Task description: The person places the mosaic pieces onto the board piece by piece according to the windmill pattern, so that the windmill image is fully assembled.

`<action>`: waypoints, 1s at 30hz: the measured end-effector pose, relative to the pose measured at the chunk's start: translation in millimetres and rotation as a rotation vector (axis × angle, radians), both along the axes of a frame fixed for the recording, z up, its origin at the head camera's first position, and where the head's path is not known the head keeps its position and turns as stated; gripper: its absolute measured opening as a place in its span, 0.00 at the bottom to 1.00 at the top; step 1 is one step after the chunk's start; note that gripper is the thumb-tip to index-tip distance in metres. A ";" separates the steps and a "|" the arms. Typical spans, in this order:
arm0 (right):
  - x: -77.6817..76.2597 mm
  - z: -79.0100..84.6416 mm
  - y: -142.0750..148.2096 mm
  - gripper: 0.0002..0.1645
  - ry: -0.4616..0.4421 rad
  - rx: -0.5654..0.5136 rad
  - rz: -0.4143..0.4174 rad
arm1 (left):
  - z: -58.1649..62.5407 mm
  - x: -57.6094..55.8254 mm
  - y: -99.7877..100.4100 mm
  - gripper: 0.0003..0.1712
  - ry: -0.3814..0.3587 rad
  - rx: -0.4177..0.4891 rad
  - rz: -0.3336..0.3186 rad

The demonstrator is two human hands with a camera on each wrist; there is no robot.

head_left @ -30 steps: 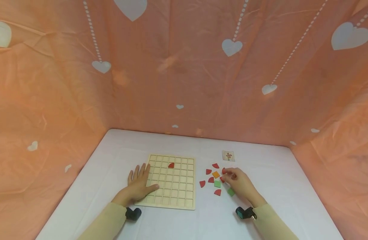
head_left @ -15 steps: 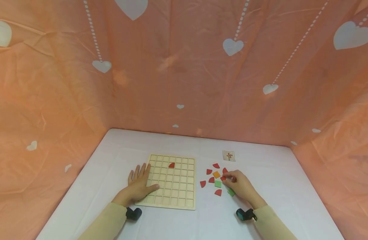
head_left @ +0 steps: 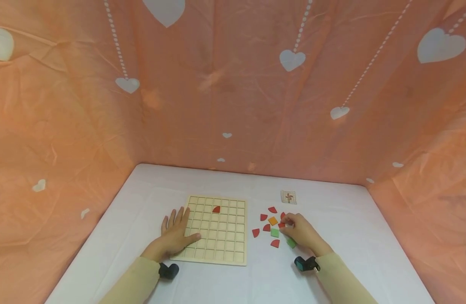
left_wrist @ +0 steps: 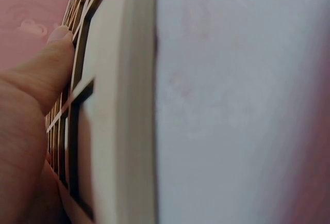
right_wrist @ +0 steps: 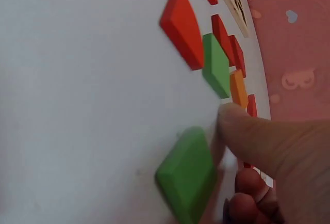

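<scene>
My left hand (head_left: 174, 236) lies spread on the left side of the wooden grid board (head_left: 240, 260), its thumb over the squares and its fingertips at the edge. A red quarter-circle tile (head_left: 216, 209) sits in a square near the board's top. My right hand (head_left: 303, 232) is low over the loose tiles, fingers bent, with a red quarter-circle tile (head_left: 281, 226) at the thumb and index fingertips. I cannot tell whether they pinch it. Close to the right thumb (right_wrist: 234, 118) lie a dark green square tile (right_wrist: 188, 175) and a light green one (right_wrist: 215, 65).
Several more red quarter-circle tiles (head_left: 256, 232) lie right of the board, around an orange square tile (head_left: 272, 221). Behind them is a small patterned card (head_left: 288, 197). Orange cloth with hearts (head_left: 233, 105) walls in the white table (head_left: 202, 177).
My right hand's thumb and index finger have shifted slightly around the red tile. The left hand keeps its place on the board, and the tiles have barely moved.
</scene>
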State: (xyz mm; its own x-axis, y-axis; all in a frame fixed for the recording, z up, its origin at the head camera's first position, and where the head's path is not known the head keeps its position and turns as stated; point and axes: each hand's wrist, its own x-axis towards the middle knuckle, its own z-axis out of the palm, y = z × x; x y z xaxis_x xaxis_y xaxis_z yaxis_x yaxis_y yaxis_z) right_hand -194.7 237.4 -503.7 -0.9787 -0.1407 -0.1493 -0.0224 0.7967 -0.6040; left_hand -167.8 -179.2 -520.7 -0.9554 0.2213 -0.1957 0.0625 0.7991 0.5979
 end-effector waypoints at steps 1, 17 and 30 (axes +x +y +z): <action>-0.4 1.0 -0.8 0.14 -0.007 -0.001 -0.002 | 0.2 -0.2 -0.1 0.61 -0.001 -0.004 0.000; 3.7 1.1 -4.7 0.14 -0.019 -0.019 -0.039 | 1.4 1.2 -0.2 0.62 0.012 0.014 0.009; 16.9 9.6 -2.4 0.12 0.036 0.036 -0.044 | 5.0 4.9 -0.1 0.62 0.021 0.028 0.011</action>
State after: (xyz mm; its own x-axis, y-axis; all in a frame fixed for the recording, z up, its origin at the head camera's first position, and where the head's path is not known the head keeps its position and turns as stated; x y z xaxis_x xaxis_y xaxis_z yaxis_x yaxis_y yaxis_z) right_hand -177.8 235.0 -494.2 -0.9886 -0.0930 -0.1181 -0.0084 0.8186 -0.5744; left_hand -163.0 -179.3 -515.7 -0.9615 0.2160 -0.1698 0.0666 0.7828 0.6187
